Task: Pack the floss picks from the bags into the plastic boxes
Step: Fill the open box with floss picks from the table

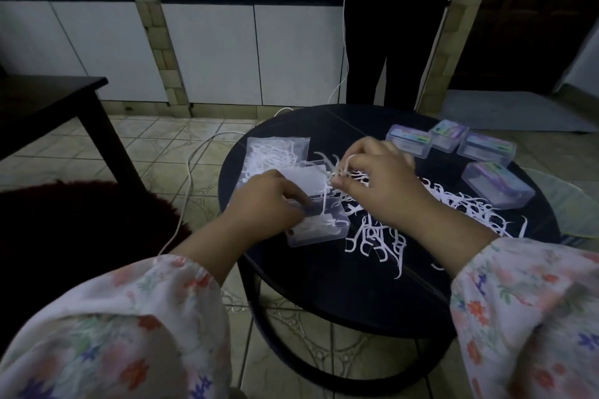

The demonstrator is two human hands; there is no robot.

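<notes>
White, thin floss picks [382, 238] lie scattered mid-worktop [324, 285]. The right hand [377, 178] pinches several; the left hand [275, 197] grips the open clear plastic box [319, 223] near the left edge.

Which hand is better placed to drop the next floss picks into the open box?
Right. The right hand already pinches a bunch of floss picks just above the open box, while the left hand grips and steadies that box.
</notes>
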